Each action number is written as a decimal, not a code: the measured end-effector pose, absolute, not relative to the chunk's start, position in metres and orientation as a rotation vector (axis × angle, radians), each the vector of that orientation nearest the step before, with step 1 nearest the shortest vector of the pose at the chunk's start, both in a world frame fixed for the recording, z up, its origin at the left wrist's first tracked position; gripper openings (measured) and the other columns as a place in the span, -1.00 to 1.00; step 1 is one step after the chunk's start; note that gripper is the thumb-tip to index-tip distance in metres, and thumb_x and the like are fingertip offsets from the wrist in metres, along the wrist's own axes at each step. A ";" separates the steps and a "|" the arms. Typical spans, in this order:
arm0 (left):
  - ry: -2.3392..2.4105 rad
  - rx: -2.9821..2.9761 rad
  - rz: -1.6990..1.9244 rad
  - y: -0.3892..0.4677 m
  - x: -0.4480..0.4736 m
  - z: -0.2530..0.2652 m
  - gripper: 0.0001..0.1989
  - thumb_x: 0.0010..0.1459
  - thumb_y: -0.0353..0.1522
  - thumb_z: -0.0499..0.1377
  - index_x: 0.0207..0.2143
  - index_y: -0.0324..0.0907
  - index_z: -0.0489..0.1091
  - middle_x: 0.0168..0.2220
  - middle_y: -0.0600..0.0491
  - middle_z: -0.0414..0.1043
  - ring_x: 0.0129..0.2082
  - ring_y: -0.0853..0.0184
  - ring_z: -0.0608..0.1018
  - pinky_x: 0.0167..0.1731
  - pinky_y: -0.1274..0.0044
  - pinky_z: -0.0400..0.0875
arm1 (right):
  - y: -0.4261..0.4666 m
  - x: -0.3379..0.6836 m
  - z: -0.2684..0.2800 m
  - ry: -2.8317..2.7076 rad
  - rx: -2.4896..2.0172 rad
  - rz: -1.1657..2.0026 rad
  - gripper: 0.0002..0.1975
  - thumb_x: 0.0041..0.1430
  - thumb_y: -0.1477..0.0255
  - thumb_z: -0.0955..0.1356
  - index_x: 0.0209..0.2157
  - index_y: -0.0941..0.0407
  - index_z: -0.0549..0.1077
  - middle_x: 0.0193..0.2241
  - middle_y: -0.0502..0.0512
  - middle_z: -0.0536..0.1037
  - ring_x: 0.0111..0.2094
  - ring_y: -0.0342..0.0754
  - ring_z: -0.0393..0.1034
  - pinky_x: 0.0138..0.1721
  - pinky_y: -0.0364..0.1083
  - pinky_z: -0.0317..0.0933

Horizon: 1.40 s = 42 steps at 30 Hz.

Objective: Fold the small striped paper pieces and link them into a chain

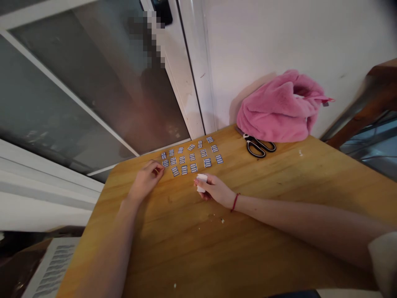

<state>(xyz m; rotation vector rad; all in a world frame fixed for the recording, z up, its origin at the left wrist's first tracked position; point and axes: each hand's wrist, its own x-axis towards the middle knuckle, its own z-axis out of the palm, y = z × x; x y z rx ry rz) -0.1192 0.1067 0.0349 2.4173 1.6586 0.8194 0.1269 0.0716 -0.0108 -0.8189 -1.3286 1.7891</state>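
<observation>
Small cards with blue-and-white markings (192,157) lie in uneven rows on the wooden table (173,240). My left hand (146,180) rests at the left end of these rows, its fingers curled and the tips together beside the nearest card (165,163). Whether anything is between those fingertips is hidden. In my right hand (215,190), just in front of the rows, is a small stack of white cards (202,182), gripped between thumb and fingers. A red string bracelet (235,202) circles the right wrist.
Black-handled scissors (259,147) lie at the back, their blades partly under a pink plush bag (281,109) against the wall. Tiny white scraps (222,221) dot the tabletop. A glass-panelled door (102,82) borders the table's far left side. Brown wooden furniture (366,103) stands at right.
</observation>
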 end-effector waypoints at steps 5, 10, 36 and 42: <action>1.608 2.387 0.594 0.111 -0.125 0.027 -0.92 0.05 -0.36 0.06 -0.44 -0.16 0.31 -0.42 0.09 0.34 -0.47 0.44 0.40 -0.43 0.59 0.29 | 0.071 0.126 -0.011 -1.320 -0.823 1.789 -0.65 0.07 0.15 0.28 -0.39 0.19 0.27 -0.70 -0.08 0.31 -0.69 -0.27 0.15 -0.66 -0.26 0.03; 1.513 2.310 0.521 0.115 -0.131 0.020 -0.91 0.00 -0.35 0.09 -0.50 -0.18 0.29 -0.40 0.07 0.31 -0.44 0.42 0.39 -0.44 0.58 0.28 | 0.072 0.126 -0.012 -1.313 -0.829 1.796 -0.64 0.06 0.14 0.28 -0.39 0.19 0.27 -0.70 -0.08 0.30 -0.69 -0.27 0.15 -0.66 -0.26 0.04; 1.389 2.266 0.499 0.078 -0.042 0.073 -0.82 0.15 -0.27 0.01 -0.31 -0.12 0.36 -0.35 0.12 0.43 -0.41 0.42 0.41 -0.44 0.58 0.24 | 0.076 0.130 -0.012 -1.230 -0.627 2.060 -0.78 0.10 0.35 0.27 -0.27 0.22 0.30 -0.55 0.02 0.43 -0.64 -0.23 0.30 -0.62 -0.24 0.09; 1.265 2.122 0.477 0.076 -0.036 0.072 -0.82 0.09 -0.24 0.10 -0.26 -0.10 0.36 -0.32 0.13 0.44 -0.38 0.42 0.44 -0.42 0.58 0.28 | 0.073 0.131 -0.008 -1.342 -0.649 1.988 -0.70 0.06 0.24 0.32 -0.40 0.22 0.27 -0.55 0.07 0.47 -0.67 -0.24 0.29 -0.67 -0.25 0.09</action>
